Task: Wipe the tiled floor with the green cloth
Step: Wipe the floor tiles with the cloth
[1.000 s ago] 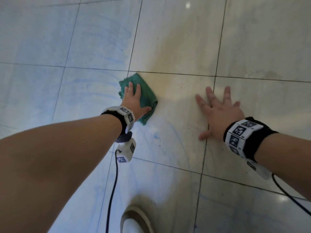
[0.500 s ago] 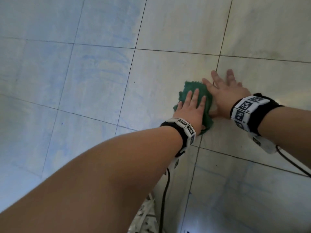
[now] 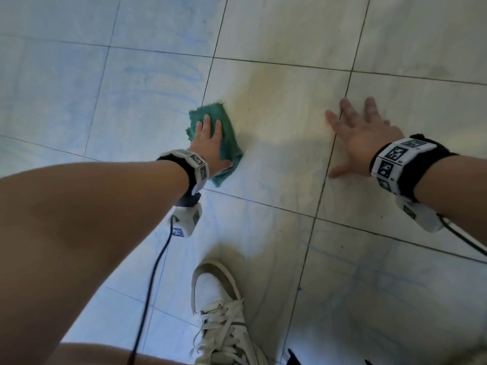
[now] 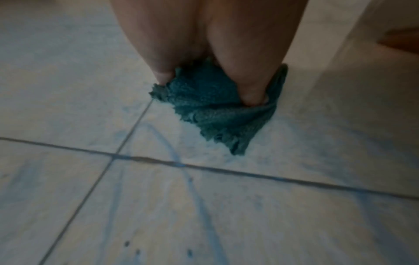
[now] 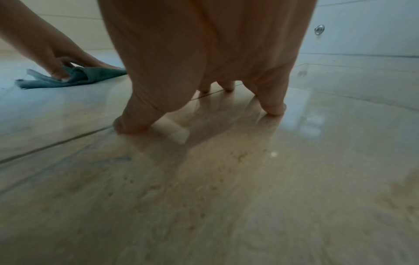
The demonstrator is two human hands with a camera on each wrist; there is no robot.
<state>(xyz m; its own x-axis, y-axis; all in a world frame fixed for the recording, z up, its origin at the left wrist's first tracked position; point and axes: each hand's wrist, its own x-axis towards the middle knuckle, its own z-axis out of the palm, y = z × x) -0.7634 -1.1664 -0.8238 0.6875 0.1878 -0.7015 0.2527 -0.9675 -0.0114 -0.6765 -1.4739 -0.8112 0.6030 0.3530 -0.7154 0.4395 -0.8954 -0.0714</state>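
While the left hand (image 3: 210,147) is pressing the green cloth (image 3: 224,127) flat against the tiled floor (image 3: 276,180), the right hand (image 3: 363,138) is bracing on the same floor well apart from it, off to the cloth's right. The left hand's fingers (image 3: 207,122) are lying straight over the cloth's upper half — its thumb (image 4: 249,86) is digging into a fold at the near edge, as the left wrist view shows, and the cloth's frayed corner (image 4: 235,148) is trailing out beneath the palm. The right hand is spreading wide, holding nothing; its fingertips (image 5: 274,109) are touching the glossy tile and casting reflections there, and the palm is arching above the surface. A grout line (image 3: 329,164) is running under the right hand, between thumb and fingers. Faint blue streaks (image 4: 197,197) are marking the tiles on the near side of the left hand. A white laced shoe (image 3: 221,312) is standing nearer the person, between the two forearms. Both wrists are wearing black bands with printed markers (image 3: 392,159), each trailing a dark cable (image 3: 152,272).
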